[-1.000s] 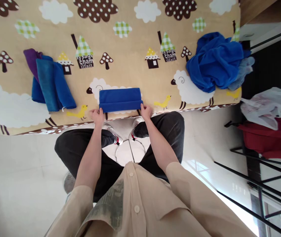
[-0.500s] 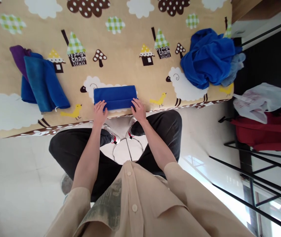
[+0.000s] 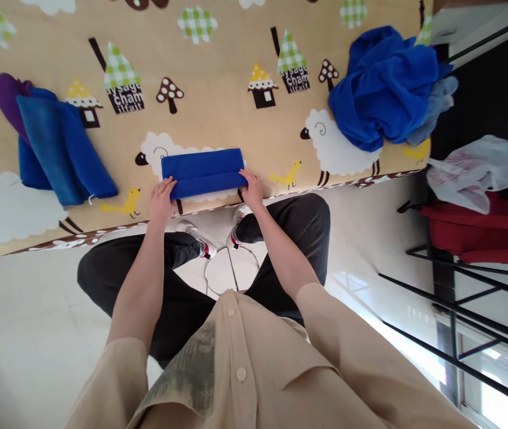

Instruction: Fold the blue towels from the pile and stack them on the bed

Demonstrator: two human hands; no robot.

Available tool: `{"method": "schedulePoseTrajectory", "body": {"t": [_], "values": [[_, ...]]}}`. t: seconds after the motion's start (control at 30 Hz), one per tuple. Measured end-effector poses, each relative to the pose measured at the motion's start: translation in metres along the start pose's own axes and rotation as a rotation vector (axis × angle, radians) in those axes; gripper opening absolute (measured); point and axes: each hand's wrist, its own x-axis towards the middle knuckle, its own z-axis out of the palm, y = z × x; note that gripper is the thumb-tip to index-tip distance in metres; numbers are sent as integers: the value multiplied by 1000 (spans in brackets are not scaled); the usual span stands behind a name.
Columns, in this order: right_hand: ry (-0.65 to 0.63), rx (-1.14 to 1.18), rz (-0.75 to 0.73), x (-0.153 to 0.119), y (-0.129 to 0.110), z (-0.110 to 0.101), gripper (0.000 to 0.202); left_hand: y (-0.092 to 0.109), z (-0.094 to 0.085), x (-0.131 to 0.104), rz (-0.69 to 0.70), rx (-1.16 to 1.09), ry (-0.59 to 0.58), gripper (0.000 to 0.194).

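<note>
A blue cloth (image 3: 204, 170), folded into a long narrow strip, lies near the front edge of the patterned bedspread (image 3: 218, 113). A fold line runs along its length. At its left end, my left hand (image 3: 163, 198) has its fingers closed on the near corner. My right hand (image 3: 252, 189) grips the right end, fingertips on the near folded layer. The thumbs are partly hidden.
Rolled blue, teal and purple cloths (image 3: 57, 146) lie at the left. A crumpled heap of blue cloth (image 3: 383, 89) sits at the right. Beyond the bed's right edge are a white plastic bag (image 3: 481, 170), a red cloth (image 3: 481, 232) and black metal bars (image 3: 454, 316).
My hands have shifted outward to the ends of the folded cloth, the left hand moving left. The cloth sits slightly more tilted, and the view has moved a little.
</note>
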Motion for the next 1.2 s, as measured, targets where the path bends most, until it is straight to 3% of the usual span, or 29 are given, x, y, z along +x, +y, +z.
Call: {"method": "schedulePoseTrajectory", "body": {"t": [0.27, 0.47, 0.7, 0.8, 0.97, 1.2], "values": [[74, 50, 47, 14, 11, 8, 62, -14, 14, 5, -165, -168, 307, 54], [96, 46, 86, 19, 14, 11, 66, -15, 11, 7, -205, -204, 295, 48], [134, 101, 131, 19, 19, 17, 39, -9, 6, 7, -256, -187, 282, 31], [158, 101, 138, 21, 24, 22, 43, -10, 6, 8, -285, -193, 279, 24], [185, 103, 172, 24, 26, 25, 58, -8, 6, 11, -361, -222, 310, 31], [189, 105, 199, 24, 27, 28, 53, -12, 9, 21, -425, -229, 360, 42]]}}
